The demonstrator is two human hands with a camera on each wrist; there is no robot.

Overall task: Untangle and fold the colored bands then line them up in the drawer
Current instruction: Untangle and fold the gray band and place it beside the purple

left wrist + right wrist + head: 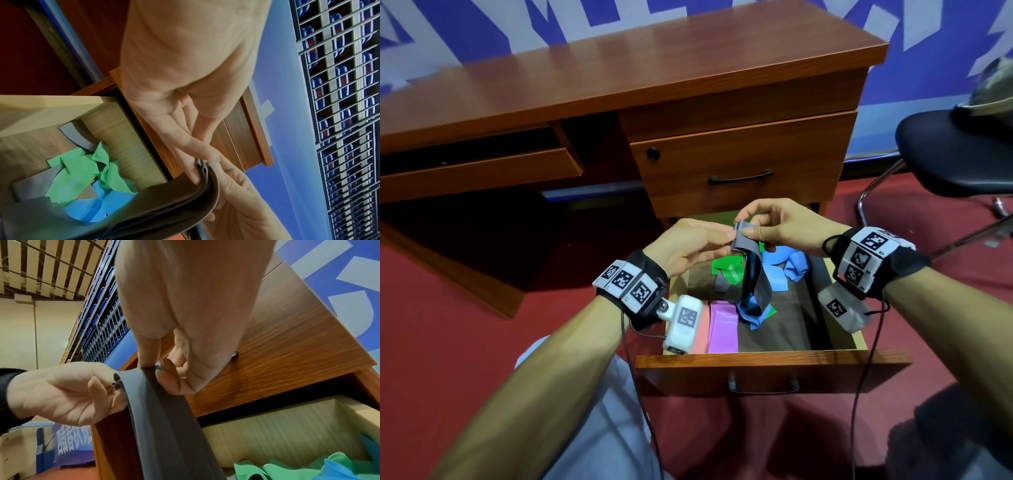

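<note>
**Grey band pinched between both hands above the open drawer**

Grey rubber, folded into layers at its top end, is the band (744, 240) held over the open wooden drawer (770, 359). The left hand (688, 245) pinches the folded end from the left between thumb and fingertips; the right hand (780, 228) pinches the same end from the right, thumb against forefinger. The rest of the grey band hangs down into the drawer, its lower part reaching the loose bands below.

On the drawer floor, a green band (727, 270) lies crumpled toward the far side, with a blue band (787, 265) bunched just to its right. Another blue strip (751, 313) lies under the hanging grey end. At the near left, a pink band (700, 334) and a purple band (723, 330) lie flat, side by side and touching.

The drawer belongs to a reddish wooden desk (619, 78), below a shut drawer (743, 161) with a dark handle. A black chair (952, 164) stands at the right on the red floor.
</note>
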